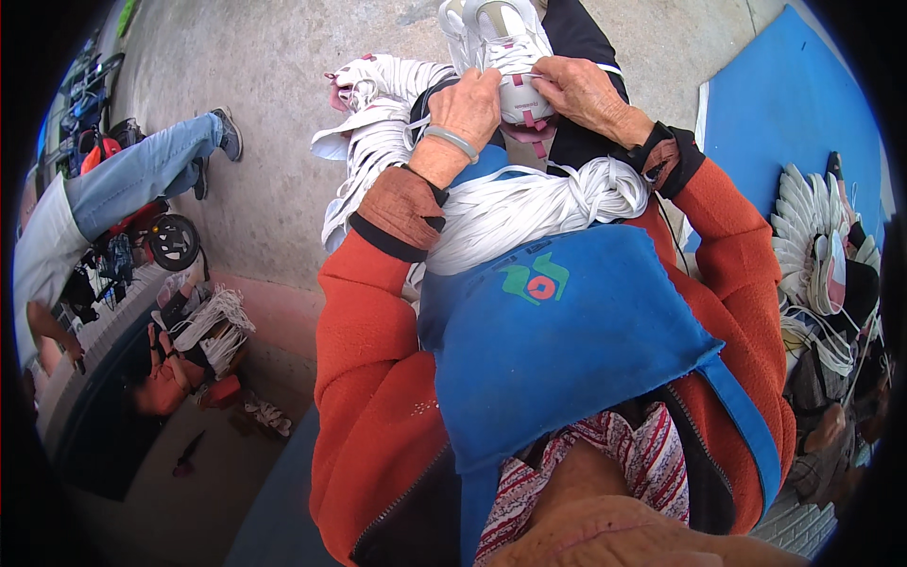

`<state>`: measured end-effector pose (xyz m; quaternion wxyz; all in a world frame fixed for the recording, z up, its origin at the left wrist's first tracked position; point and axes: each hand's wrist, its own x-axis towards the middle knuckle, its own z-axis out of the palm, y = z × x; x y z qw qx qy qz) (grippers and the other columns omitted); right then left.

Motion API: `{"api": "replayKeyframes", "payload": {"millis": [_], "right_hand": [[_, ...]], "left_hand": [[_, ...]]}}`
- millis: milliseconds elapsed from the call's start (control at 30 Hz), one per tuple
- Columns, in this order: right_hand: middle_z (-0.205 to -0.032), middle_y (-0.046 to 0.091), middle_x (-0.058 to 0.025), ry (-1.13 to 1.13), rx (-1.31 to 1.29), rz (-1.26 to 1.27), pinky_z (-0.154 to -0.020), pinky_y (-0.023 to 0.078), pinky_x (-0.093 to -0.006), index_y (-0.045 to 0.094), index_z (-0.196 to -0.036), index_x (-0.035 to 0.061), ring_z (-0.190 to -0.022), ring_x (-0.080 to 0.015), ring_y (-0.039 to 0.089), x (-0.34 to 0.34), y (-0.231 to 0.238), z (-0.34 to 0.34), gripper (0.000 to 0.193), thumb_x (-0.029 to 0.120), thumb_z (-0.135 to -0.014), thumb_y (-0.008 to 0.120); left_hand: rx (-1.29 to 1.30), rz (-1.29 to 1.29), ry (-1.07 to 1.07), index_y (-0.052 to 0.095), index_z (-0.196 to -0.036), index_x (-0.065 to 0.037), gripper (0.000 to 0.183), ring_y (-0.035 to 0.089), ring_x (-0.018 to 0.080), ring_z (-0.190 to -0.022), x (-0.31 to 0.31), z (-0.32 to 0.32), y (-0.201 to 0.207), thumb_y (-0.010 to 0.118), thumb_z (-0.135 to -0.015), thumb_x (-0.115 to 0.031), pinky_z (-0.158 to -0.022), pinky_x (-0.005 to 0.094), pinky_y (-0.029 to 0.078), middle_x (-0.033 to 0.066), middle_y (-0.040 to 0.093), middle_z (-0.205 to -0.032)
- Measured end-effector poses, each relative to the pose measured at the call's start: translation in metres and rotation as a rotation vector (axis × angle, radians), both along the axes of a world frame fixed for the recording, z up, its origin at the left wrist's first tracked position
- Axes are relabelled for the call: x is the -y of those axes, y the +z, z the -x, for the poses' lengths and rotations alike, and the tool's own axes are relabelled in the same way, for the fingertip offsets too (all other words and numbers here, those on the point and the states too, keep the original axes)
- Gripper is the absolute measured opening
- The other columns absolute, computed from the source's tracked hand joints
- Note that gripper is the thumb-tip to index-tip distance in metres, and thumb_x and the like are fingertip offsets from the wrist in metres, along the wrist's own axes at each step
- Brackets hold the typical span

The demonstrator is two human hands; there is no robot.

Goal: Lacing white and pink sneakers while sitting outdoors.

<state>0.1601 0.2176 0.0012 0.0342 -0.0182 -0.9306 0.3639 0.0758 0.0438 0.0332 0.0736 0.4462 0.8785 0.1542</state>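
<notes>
A white sneaker (511, 42) with pink tabs lies between my knees, its tongue (520, 102) toward me. At its left side my left hand (469, 106) is closed, fingertips pinching the white shoelace (511, 76) by the upper eyelets. My right hand (584, 93) pinches at the lace on the opposite side, thumb and forefinger together. The small ends in my fingers are mostly hidden. Across my lap, over a blue apron (567, 331), rests a thick bundle of white shoelaces (539, 210).
More white laces and shoe parts (378, 113) are heaped by my left knee. A blue mat (789, 104) lies to the right, with a row of white shoe pieces (803, 213) near another person. At left stand a person in jeans (142, 175) and a wheeled vehicle (174, 242).
</notes>
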Motion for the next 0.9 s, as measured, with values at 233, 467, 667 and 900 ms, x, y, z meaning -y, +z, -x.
{"api": "replayKeyframes", "payload": {"millis": [233,467,667,900], "right_hand": [[-0.078,0.061,-0.0169,-0.004,0.014,0.016,-0.061,0.048,-0.0357,0.059,-0.09,0.0001,-0.07,-0.0311,0.06,-0.002,-0.001,0.0,0.02,0.019,-0.082,0.056],[-0.077,0.06,-0.0171,-0.025,0.006,0.049,-0.061,0.047,-0.0359,0.059,-0.09,-0.0002,-0.069,-0.0311,0.06,-0.001,0.001,-0.001,0.02,0.018,-0.082,0.056],[-0.077,0.06,-0.0173,-0.01,0.01,0.033,-0.062,0.048,-0.0356,0.06,-0.09,-0.0003,-0.069,-0.0309,0.06,-0.001,0.0,0.001,0.02,0.018,-0.082,0.056],[-0.081,0.061,-0.0153,-0.043,-0.094,0.095,-0.063,0.049,-0.033,0.061,-0.093,0.0005,-0.07,-0.029,0.06,-0.003,-0.004,-0.001,0.02,0.016,-0.081,0.058]], "left_hand": [[-0.062,0.127,-0.136,0.053,-0.082,-0.007,0.007,0.06,0.0346,-0.064,-0.011,0.008,0.007,0.049,-0.079,-0.012,-0.052,0.0434,0.047,0.014,0.057,-0.078],[-0.032,0.231,-0.249,0.055,-0.086,-0.008,0.015,0.061,0.0334,-0.071,-0.018,0.015,0.013,0.058,-0.072,-0.013,-0.059,0.0422,0.048,0.0133,0.059,-0.082],[-0.005,0.274,-0.32,0.057,-0.09,-0.009,0.021,0.061,0.0325,-0.074,-0.024,0.021,0.013,0.062,-0.07,-0.013,-0.064,0.0394,0.049,0.0123,0.059,-0.085],[0.204,-0.14,-0.08,0.055,-0.085,-0.007,0.009,0.058,0.0333,-0.073,0.0,0.017,-0.01,0.057,-0.079,-0.013,-0.063,0.0397,0.047,0.0131,0.055,-0.079]]}}
